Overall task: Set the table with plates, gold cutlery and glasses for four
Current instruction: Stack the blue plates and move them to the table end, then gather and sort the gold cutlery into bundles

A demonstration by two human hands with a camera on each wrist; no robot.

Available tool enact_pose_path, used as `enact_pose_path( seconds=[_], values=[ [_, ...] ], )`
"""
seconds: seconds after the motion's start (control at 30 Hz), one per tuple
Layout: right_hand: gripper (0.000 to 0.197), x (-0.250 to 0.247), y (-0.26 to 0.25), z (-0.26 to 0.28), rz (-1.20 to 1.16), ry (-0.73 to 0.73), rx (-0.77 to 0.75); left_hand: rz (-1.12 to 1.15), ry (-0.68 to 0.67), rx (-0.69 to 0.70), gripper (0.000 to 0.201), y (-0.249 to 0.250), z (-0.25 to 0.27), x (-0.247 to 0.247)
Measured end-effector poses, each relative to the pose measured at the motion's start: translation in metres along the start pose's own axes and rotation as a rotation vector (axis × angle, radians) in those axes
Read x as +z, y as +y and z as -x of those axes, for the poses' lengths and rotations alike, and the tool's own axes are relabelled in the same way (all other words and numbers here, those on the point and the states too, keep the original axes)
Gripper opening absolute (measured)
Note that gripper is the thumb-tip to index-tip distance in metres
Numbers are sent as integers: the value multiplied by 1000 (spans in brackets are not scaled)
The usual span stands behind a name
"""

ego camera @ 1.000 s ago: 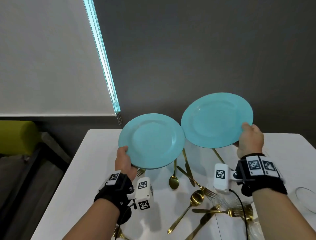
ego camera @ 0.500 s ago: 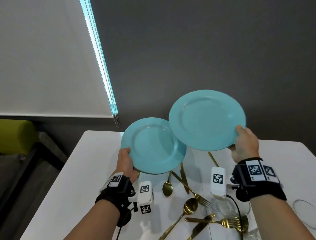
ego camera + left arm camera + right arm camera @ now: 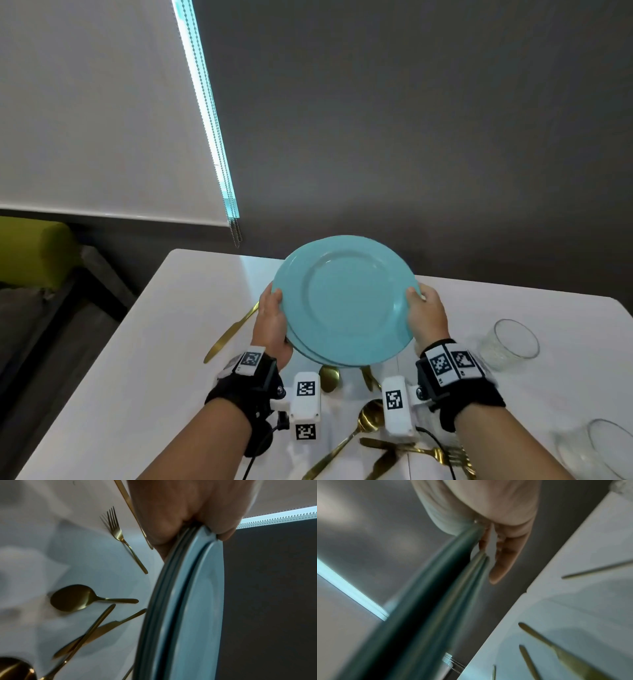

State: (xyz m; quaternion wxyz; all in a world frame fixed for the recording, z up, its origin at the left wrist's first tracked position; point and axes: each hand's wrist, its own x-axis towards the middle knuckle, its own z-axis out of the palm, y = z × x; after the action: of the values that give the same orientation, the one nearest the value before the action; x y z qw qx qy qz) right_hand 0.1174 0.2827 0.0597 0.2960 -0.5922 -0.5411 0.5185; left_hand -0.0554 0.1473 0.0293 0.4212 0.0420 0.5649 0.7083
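Observation:
Two turquoise plates are stacked in the air above the white table (image 3: pixel 137 342); the upper plate (image 3: pixel 346 298) covers most of the lower plate (image 3: pixel 301 349). My left hand (image 3: pixel 272 318) grips the stack's left rim, thumb on top. At the right rim my right hand (image 3: pixel 423 311) holds the upper plate, thumb on top. The left wrist view shows both plate rims (image 3: pixel 180 601) edge-on under my fingers. The blurred right wrist view shows two plate edges (image 3: pixel 436 595) with a gap. Gold cutlery lies loose on the table: a knife (image 3: pixel 233 332), spoons (image 3: pixel 363 421), forks (image 3: pixel 442 454).
Two clear glasses stand at the right: one glass (image 3: pixel 510 342) mid-table, another glass (image 3: pixel 603 452) near the front edge. A window blind with a bead chain (image 3: pixel 233 226) hangs behind the table's far left corner. A green seat (image 3: pixel 30 250) is at far left.
The right hand has carried its plate leftward and down onto the left hand's plate, so the two plates now overlap as a stack. The view has shifted, showing the glasses.

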Motion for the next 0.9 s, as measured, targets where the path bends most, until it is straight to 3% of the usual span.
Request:
enact_pose_path(
  seconds=[0.13,0.27,0.33,0.43,0.57,0.7,0.9],
  values=[
    [36,14,7,9,-12,-51,42,-71,-94,64,47,11,9,3],
    [35,29,8,18,19,-40,40,-17,-68,-187,46,18,0,-13],
    [32,39,6,23,31,-54,37,-39,-56,-197,44,23,-6,-23],
    [24,59,-1,31,-33,-130,20,-62,31,-114,30,32,-12,-38],
    [50,87,-16,39,-66,-207,31,63,154,-83,38,45,-27,-67],
    [46,102,-15,40,0,-180,69,199,322,-69,41,57,-45,-98],
    [48,113,4,38,89,-194,157,197,624,-83,48,58,-69,-147]
  ],
)
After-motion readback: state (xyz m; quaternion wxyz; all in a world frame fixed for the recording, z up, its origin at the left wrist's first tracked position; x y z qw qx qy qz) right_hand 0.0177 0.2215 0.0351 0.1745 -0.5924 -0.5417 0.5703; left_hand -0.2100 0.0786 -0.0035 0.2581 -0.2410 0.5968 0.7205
